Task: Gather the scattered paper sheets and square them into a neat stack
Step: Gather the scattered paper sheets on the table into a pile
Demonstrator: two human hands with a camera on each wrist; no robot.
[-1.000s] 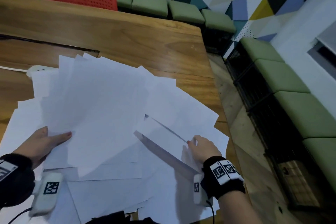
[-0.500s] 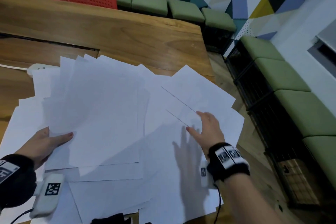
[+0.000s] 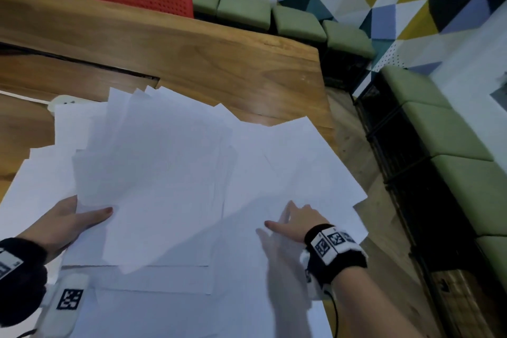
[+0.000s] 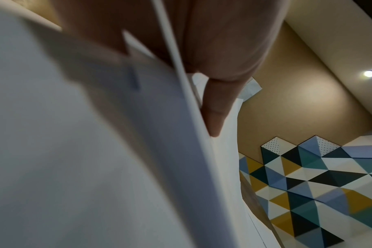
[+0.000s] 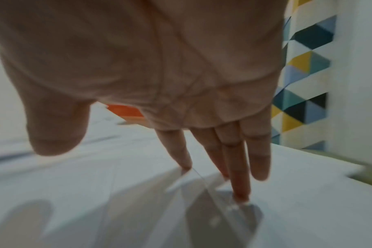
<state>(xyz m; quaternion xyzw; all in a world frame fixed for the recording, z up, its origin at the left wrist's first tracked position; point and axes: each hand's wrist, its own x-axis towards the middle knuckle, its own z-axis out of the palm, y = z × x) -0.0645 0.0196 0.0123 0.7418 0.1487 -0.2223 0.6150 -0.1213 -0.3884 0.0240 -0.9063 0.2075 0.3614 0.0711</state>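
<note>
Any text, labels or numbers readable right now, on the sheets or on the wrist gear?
No readable words or numbers.
Paper sheets: they look blank; any print is too faint to tell.
Right wrist band: black-and-white square marker codes only, no letters.
Left wrist camera: one square marker code, no letters.

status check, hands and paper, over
Left hand grips fanned bundle of sheets, thumb on top. Right hand open, fingertips pressing loose sheets at table edge. Nothing squared yet. White power strip under far-left sheets.
</note>
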